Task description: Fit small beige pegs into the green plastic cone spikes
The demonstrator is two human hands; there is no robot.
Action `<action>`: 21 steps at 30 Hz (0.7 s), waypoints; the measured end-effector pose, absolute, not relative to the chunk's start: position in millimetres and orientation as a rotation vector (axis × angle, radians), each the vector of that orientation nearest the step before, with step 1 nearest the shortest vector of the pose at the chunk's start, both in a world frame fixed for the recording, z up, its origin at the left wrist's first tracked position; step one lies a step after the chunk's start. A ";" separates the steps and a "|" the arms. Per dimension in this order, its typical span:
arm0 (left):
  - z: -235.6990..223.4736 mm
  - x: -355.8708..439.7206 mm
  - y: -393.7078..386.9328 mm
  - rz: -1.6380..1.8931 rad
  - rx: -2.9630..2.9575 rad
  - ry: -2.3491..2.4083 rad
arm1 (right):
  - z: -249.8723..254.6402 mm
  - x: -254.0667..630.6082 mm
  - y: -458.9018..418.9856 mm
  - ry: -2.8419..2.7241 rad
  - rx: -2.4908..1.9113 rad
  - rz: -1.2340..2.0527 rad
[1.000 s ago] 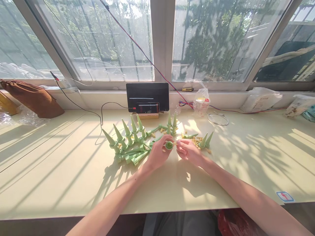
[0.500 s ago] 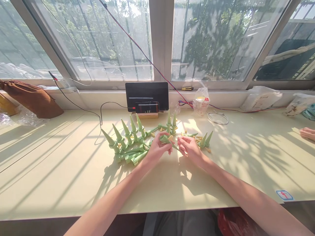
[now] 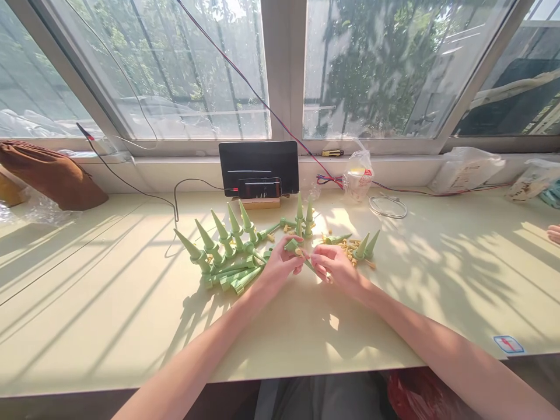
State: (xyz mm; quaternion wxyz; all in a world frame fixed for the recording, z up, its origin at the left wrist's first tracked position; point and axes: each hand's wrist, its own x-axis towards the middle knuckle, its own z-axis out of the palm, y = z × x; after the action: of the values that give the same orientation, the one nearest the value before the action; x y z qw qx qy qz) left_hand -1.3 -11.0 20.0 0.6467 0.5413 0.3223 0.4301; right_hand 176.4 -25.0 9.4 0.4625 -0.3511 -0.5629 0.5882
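Note:
My left hand [image 3: 276, 269] is closed around a green plastic cone spike [image 3: 292, 245], its wide end up by the thumb. My right hand [image 3: 335, 268] is closed in a pinch on the same spike's thin end, next to a small yellow piece [image 3: 299, 252] at its side. To the left stands a row of upright green spikes [image 3: 219, 236], with more lying flat [image 3: 234, 279] in front. Two upright pairs [image 3: 304, 217] [image 3: 366, 247] stand behind my hands, beside scattered small yellow parts [image 3: 347, 248].
On the cream table [image 3: 109, 291] a dark tablet [image 3: 259, 167] leans at the back with a phone [image 3: 259, 189] on a wooden stand. A plastic bag [image 3: 359, 173], coiled cable [image 3: 387, 206], brown pouch [image 3: 52, 175] and more bags [image 3: 466, 169] line the sill. Another person's fingers [image 3: 553, 233] show far right.
The spike in my left hand turned from facing its open end at me to lying sideways. My right hand moved in and pinched its tip. Another person's hand appeared at right.

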 end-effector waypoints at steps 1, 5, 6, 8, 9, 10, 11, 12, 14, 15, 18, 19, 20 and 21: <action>20.0 -1.0 -11.3 0.973 1.227 0.741 | 9.0 176.3 -25.0 -1.386 -0.861 1.454; 20.0 0.2 -12.0 0.952 1.201 0.730 | 8.9 175.7 -26.3 -1.402 -0.851 1.463; 19.8 0.5 -12.0 0.951 1.193 0.729 | 9.4 175.4 -27.1 -1.405 -0.856 1.463; 19.0 1.3 -11.7 0.951 1.183 0.742 | 11.0 174.9 -28.6 -1.402 -0.876 1.458; 18.4 1.7 -11.7 0.949 1.183 0.758 | 11.9 174.8 -29.0 -1.401 -0.890 1.452; 17.7 2.1 -11.7 0.948 1.189 0.778 | 12.6 174.8 -29.2 -1.399 -0.904 1.440; 16.9 2.6 -11.9 0.945 1.199 0.799 | 13.1 175.1 -28.9 -1.397 -0.919 1.422; 16.1 3.3 -12.3 0.936 1.213 0.818 | 13.4 175.6 -28.2 -1.391 -0.936 1.395; 15.1 5.1 -13.8 0.909 1.243 0.851 | 12.8 177.4 -25.8 -1.367 -0.979 1.319; 14.8 6.2 -14.7 0.890 1.255 0.865 | 12.1 178.6 -24.4 -1.358 -1.001 1.274; 15.0 9.5 -17.9 0.856 1.288 0.914 | 9.4 181.9 -21.1 -1.402 -1.036 1.145; 15.0 10.3 -18.8 0.854 1.300 0.932 | 8.7 182.8 -20.8 -1.452 -1.033 1.104; 14.7 10.8 -19.5 0.851 1.315 0.947 | 8.2 183.5 -21.0 -1.514 -1.028 1.061; 14.1 11.0 -20.0 0.848 1.334 0.961 | 8.0 184.0 -21.5 -1.582 -1.025 1.013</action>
State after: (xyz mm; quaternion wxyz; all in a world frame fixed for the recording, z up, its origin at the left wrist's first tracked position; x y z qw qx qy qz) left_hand 11.0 -20.0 14.1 0.6021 0.5758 0.4149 0.3660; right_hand 184.0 -21.5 8.0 0.4801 -0.4202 -0.6485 0.4152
